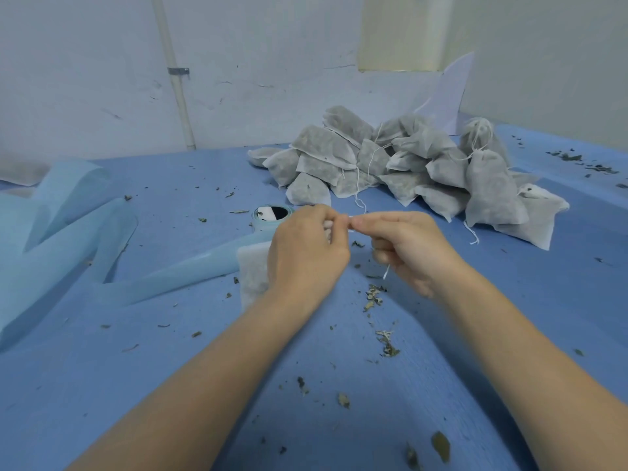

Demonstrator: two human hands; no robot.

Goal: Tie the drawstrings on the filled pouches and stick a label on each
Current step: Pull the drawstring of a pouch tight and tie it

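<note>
My left hand (306, 253) and my right hand (407, 246) meet fingertip to fingertip above the blue table, both pinching a thin white drawstring (385, 272); its loose end hangs below my right fist. A white filled pouch (253, 273) hangs under my left hand, mostly hidden behind the hand and wrist. Just beyond my left hand sits a roll of labels (272, 217) on pale blue backing. A heap of filled grey-white pouches (407, 164) lies at the back right, several with drawstrings trailing.
A long strip of pale blue backing tape (85, 239) curls across the left of the blue table (170, 385). Dried leaf crumbs (373, 297) are scattered over the surface. A white wall with a pipe (176, 79) stands behind the table.
</note>
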